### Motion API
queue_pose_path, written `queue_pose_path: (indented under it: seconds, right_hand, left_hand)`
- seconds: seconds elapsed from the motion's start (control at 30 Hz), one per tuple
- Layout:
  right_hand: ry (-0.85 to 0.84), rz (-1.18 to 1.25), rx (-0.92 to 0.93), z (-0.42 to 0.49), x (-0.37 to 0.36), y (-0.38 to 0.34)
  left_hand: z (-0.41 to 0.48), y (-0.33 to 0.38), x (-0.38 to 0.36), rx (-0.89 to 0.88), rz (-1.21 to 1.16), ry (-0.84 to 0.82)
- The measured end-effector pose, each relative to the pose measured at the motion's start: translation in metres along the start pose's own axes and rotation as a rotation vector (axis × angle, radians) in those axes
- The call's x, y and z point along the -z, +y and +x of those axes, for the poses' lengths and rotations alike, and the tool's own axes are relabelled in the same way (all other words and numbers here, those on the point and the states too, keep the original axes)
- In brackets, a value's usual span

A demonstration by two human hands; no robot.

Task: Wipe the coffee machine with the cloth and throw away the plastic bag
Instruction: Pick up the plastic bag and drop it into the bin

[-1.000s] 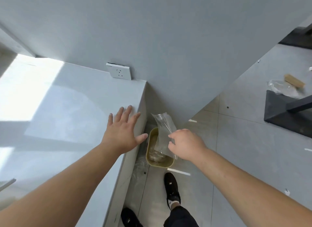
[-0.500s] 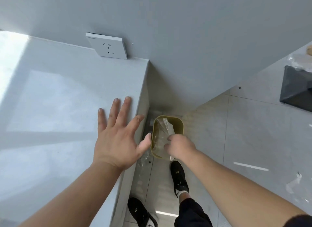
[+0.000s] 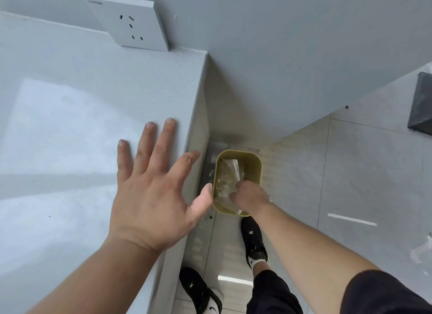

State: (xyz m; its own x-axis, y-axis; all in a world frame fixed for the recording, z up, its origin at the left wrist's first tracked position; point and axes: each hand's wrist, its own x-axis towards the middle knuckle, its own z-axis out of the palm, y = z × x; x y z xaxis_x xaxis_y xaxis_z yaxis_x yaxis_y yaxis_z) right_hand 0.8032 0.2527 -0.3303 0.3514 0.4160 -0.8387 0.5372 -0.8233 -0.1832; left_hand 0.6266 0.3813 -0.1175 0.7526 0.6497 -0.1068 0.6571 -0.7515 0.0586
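Note:
A clear plastic bag sits down inside a small olive-yellow bin on the floor, in the corner between the counter and the wall. My right hand reaches over the bin's near rim, fingers pinched on the bag's lower part. My left hand lies flat with fingers spread on the white counter, near its right edge, holding nothing. Neither the coffee machine nor the cloth is in view.
A white wall socket sits on the grey wall just above the counter's back. My two black shoes stand on the tiled floor close to the bin. A dark object lies on the floor at far right.
My right hand has gone down from above the bin to its rim, carrying the bag into the bin. The view has tilted down and closer. My left hand stays on the counter.

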Motion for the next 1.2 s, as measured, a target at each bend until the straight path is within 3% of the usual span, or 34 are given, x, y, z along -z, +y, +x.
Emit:
queue_pose_path:
  seconds: [0.57, 0.83, 1.0, 1.2]
  right_hand:
    - [0.017, -0.046, -0.041, 0.023, -0.01, -0.002]
    - [0.223, -0.134, 0.133, -0.049, 0.049, -0.01]
    - [0.346, -0.235, 0.33, -0.124, 0.1, -0.024]
    - [0.498, -0.329, 0.474, -0.195, 0.151, -0.043]
  left_hand:
    - [-0.001, -0.001, -0.001, -0.012, -0.017, 0.049]
    - [-0.001, 0.003, 0.006, 0.023, 0.003, 0.012]
    - [0.002, 0.009, 0.025, 0.078, 0.006, -0.149]
    - [0.003, 0.007, 0.073, 0.163, -0.15, -0.204]
